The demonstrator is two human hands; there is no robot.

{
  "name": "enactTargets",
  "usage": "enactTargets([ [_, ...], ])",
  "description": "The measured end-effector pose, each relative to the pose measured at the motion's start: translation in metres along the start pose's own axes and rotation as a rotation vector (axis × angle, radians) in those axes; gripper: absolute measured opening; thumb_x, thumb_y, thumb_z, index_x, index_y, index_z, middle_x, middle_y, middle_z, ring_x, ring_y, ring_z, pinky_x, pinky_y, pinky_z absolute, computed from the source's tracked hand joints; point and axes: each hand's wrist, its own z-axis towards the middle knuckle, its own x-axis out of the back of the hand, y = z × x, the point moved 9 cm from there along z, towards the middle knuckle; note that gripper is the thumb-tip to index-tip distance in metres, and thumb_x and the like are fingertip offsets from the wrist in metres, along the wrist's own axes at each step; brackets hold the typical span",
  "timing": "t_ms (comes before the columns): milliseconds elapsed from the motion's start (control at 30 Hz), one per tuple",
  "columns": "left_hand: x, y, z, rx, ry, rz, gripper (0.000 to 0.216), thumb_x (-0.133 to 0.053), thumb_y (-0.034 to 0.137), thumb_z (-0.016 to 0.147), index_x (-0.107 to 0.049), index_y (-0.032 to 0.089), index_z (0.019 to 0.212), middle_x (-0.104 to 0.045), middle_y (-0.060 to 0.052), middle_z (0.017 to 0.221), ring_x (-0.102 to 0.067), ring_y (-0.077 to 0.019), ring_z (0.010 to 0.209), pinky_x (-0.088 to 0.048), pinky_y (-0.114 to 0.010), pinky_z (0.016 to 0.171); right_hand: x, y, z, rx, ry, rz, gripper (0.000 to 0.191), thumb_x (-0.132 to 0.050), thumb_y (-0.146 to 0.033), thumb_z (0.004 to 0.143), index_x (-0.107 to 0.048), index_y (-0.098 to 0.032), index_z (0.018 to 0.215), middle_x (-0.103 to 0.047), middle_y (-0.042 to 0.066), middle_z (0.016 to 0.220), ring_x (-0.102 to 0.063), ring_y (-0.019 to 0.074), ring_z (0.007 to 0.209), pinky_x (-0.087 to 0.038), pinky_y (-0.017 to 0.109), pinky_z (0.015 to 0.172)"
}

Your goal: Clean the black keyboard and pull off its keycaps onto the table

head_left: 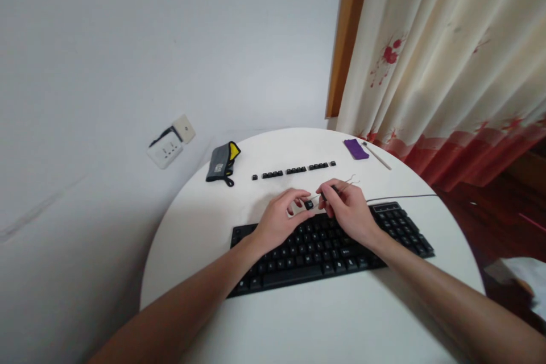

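Observation:
Above the back edge of a black keyboard (pixel 294 264), my left hand (pixel 284 213) pinches a small black keycap (pixel 309 205) between thumb and fingers. Close beside it, my right hand (pixel 347 207) is closed around the dark handle of a wire keycap puller (pixel 329 192). Thin wires stick out on both sides of that handle, and the left ones reach to the keycap. Whether they grip it, I cannot tell. Behind my hands, a row of loose black keycaps (pixel 296 170) lies on the white table (pixel 183 239). My hands and forearms hide part of the keyboard.
A grey pouch (pixel 220 162) with a yellow lining lies at the back left. A purple cloth (pixel 356 149) and a thin light-handled brush (pixel 377 157) are at the back right. The keyboard cable (pixel 403 198) runs off the right edge. Wall and curtain (pixel 422 68) stand behind.

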Motion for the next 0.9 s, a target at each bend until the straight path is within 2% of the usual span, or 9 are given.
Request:
enactTargets([
  [133, -0.002, 0.007, 0.001, -0.076, -0.016, 0.056, 0.019, -0.07, 0.028, 0.084, -0.068, 0.02, 0.102, -0.068, -0.004, 0.096, -0.062, -0.0149, 0.085, -0.05, -0.023, 0.065, 0.0, 0.017, -0.009, -0.016, 0.006, 0.049, 0.032, -0.053, -0.044, 0.093, -0.067, -0.016, 0.094, -0.064, 0.001, 0.069, -0.054, 0.0109, 0.054, -0.042, 0.023, 0.051],
  [267, -0.001, 0.01, 0.001, -0.127, -0.009, 0.039, 0.018, -0.072, 0.025, 0.083, -0.071, 0.021, 0.1, -0.069, -0.005, 0.096, -0.063, -0.0163, 0.088, -0.051, -0.023, 0.064, -0.006, 0.029, -0.013, -0.099, -0.074, 0.124, 0.038, -0.05, -0.048, 0.094, -0.07, -0.016, 0.099, -0.071, 0.006, 0.085, -0.065, 0.016, 0.076, -0.052, 0.028, 0.067],
  [367, 0.0, 0.012, 0.001, -0.144, 0.001, 0.025, 0.019, -0.073, 0.024, 0.082, -0.072, 0.021, 0.101, -0.069, -0.006, 0.097, -0.063, -0.0165, 0.089, -0.052, -0.023, 0.065, -0.011, 0.036, -0.016, -0.18, -0.125, 0.222, 0.039, -0.051, -0.049, 0.093, -0.069, -0.017, 0.106, -0.073, 0.007, 0.088, -0.068, 0.0172, 0.078, -0.055, 0.032, 0.076],
  [500, -0.001, 0.013, 0.0, -0.144, 0.009, 0.047, 0.02, -0.073, 0.022, 0.082, -0.073, 0.022, 0.102, -0.069, -0.006, 0.096, -0.064, -0.0157, 0.087, -0.053, -0.023, 0.065, -0.012, 0.04, -0.018, -0.213, -0.098, 0.263, 0.039, -0.054, -0.049, 0.092, -0.069, -0.016, 0.107, -0.074, 0.008, 0.088, -0.069, 0.0176, 0.076, -0.056, 0.033, 0.076],
  [600, 0.001, 0.015, 0.001, -0.156, 0.034, 0.067, 0.02, -0.075, 0.021, 0.081, -0.073, 0.021, 0.1, -0.07, -0.006, 0.095, -0.065, -0.0164, 0.085, -0.054, -0.025, 0.066, -0.009, 0.04, -0.018, -0.175, -0.046, 0.231, 0.038, -0.055, -0.047, 0.092, -0.069, -0.015, 0.104, -0.074, 0.008, 0.089, -0.069, 0.0182, 0.078, -0.056, 0.032, 0.075],
  [800, 0.005, 0.022, 0.0, -0.263, 0.087, 0.06, 0.016, -0.076, 0.022, 0.079, -0.075, 0.02, 0.095, -0.074, -0.007, 0.092, -0.068, -0.0184, 0.085, -0.057, -0.033, 0.078, -0.004, 0.033, -0.019, -0.091, 0.053, 0.159, 0.033, -0.055, -0.044, 0.092, -0.07, -0.015, 0.089, -0.074, 0.007, 0.084, -0.068, 0.0183, 0.074, -0.055, 0.03, 0.071],
  [900, 0.006, 0.023, -0.001, -0.267, 0.098, 0.039, 0.017, -0.076, 0.021, 0.08, -0.075, 0.02, 0.096, -0.074, -0.007, 0.093, -0.068, -0.018, 0.086, -0.057, -0.033, 0.079, -0.002, 0.029, -0.02, -0.07, 0.081, 0.129, 0.032, -0.055, -0.043, 0.092, -0.069, -0.015, 0.085, -0.073, 0.006, 0.082, -0.067, 0.0174, 0.072, -0.054, 0.028, 0.07],
])
